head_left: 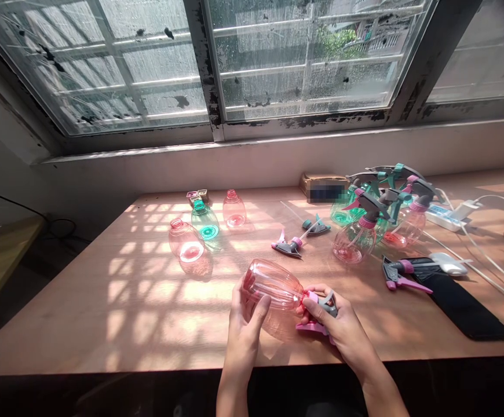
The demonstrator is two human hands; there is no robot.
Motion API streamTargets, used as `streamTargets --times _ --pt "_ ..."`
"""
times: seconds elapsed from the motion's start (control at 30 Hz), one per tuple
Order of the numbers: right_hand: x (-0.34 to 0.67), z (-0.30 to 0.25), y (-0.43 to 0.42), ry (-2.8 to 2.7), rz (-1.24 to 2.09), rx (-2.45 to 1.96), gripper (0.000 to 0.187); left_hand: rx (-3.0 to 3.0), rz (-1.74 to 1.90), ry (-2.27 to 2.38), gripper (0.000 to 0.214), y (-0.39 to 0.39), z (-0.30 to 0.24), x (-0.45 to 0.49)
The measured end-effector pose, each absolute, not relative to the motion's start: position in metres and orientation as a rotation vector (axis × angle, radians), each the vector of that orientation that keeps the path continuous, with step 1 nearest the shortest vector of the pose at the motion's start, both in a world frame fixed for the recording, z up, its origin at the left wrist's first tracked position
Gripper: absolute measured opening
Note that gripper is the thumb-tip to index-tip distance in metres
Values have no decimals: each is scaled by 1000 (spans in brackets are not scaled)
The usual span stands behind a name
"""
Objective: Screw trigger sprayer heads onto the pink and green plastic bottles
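A clear pink spray bottle lies sideways above the near part of the table, its base to the left and its neck to the right. My left hand is wrapped round the base end. My right hand grips the pink-and-grey trigger spray head at the bottle's neck, thumb and fingers around the pink collar. How far the collar is screwed on cannot be made out. Loose spray heads lie beyond: one pink and grey, one green and grey.
Topless bottles stand at the left: pink, green, pink. At the right are several bottles with spray heads, a black phone, another pink spray head, a power strip and cables. A cardboard box sits by the wall.
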State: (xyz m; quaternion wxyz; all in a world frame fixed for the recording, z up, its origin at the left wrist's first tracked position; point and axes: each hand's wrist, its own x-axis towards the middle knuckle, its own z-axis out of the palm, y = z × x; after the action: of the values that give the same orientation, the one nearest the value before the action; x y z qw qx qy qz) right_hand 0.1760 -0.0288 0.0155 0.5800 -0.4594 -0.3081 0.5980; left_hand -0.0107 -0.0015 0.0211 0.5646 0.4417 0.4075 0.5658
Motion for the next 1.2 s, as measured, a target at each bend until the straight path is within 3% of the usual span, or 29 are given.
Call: streamTargets --times 1.2 --pt "177 13 -29 -724 1398 -1072 47 1008 1345 980 60 -6 31 -6"
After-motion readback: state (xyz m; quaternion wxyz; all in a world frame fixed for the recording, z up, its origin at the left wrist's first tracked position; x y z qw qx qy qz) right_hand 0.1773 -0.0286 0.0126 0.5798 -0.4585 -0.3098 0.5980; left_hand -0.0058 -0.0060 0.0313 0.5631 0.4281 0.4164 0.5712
